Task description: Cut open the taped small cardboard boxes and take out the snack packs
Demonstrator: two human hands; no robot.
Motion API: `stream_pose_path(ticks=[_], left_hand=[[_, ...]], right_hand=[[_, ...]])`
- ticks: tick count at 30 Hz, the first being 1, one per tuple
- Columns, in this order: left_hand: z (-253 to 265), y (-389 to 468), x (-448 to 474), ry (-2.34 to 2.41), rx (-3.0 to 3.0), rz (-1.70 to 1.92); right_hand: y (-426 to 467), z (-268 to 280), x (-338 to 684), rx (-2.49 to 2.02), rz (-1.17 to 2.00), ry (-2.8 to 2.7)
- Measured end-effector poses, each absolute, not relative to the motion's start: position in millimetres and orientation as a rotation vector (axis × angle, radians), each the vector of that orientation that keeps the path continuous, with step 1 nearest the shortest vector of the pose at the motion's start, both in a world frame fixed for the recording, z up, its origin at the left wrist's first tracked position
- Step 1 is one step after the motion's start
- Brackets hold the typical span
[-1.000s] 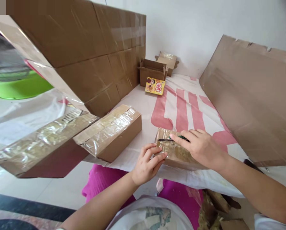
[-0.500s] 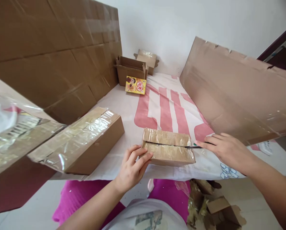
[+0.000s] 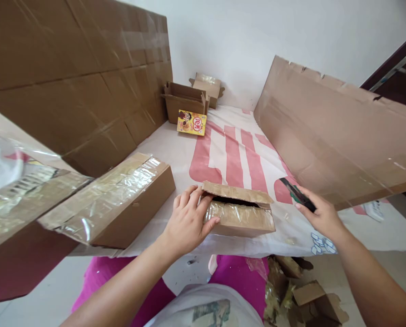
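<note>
A small taped cardboard box [image 3: 240, 218] rests near the table's front edge. Its far top flap [image 3: 237, 191] is tilted up, leaving a dark gap along the slit seam; the inside is too dark to make out. My left hand [image 3: 191, 220] grips the box's left end, fingers under the raised flap and thumb on the near flap. Off to the right of the box, my right hand [image 3: 320, 215] is closed around a utility knife [image 3: 300, 195] with a dark blade and green on its handle. The blade points up and left, apart from the box.
Longer taped boxes [image 3: 121, 200] stand at the left. Large cardboard sheets [image 3: 335, 136] wall the right, and stacked cardboard [image 3: 80, 72] the left. A yellow printed box [image 3: 191, 122] leans by an open carton [image 3: 184, 100] at the back. Cardboard scraps [image 3: 314, 299] lie on the floor.
My right hand has drawn the knife out of the box's seam and lifted it away. My left fingers have moved into the seam, and the far flap has risen.
</note>
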State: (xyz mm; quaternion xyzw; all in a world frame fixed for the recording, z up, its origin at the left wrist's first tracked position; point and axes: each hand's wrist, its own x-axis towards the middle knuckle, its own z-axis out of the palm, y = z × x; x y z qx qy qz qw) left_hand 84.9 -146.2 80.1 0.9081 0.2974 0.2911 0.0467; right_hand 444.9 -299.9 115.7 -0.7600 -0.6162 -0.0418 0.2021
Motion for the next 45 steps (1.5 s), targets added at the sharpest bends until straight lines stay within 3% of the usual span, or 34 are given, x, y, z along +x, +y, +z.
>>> stream_pose_path(ticks=[6,10,15,19,22,26,32,35,39,43,45], left_hand=[[60.4,-179.5,70.3,0.439,2.664,1.459],[35.5,-198.1,65.2,0.237,2.753,1.321],[22.8,-199.5,58.2,0.302,2.601,1.395],[47.1,-185.6,55.9,0.439,2.464,1.477],[74.1,-162.9,69.4,0.478,2.596,1.198],[98.1,-137.8,98.0,0.232,2.902,0.709],[112.9,-141.8,93.2,0.436,2.992,0.789],[111.1,-142.4,76.4,0.731,2.952,0.875],[95.9,-135.7,61.7,0.959,2.872,0.785],[78.3,-138.5,60.5,0.853,2.860,0.813],[71.7,-143.6,62.8,0.801,2.848,0.786]], right_hand=[[-285.2,27.2,436.8,-2.175,0.145,-1.752],[-283.2,9.8,428.1,-2.073,0.162,-1.946],[-284.6,40.7,418.4,-1.938,-0.126,-1.740],[-288.1,83.5,379.3,-1.681,-0.239,-1.739],[-274.8,106.8,341.8,-1.447,-0.066,-2.242],[-248.6,125.7,315.0,-1.566,0.122,-2.645],[-254.2,146.4,340.1,-1.875,-0.546,-2.475],[-261.7,141.6,357.8,-2.000,-0.645,-2.382],[-259.3,115.3,373.5,-2.127,-0.389,-2.250],[-254.1,77.1,384.4,-1.934,0.367,-2.013],[-253.7,61.2,385.2,-1.799,0.583,-1.818]])
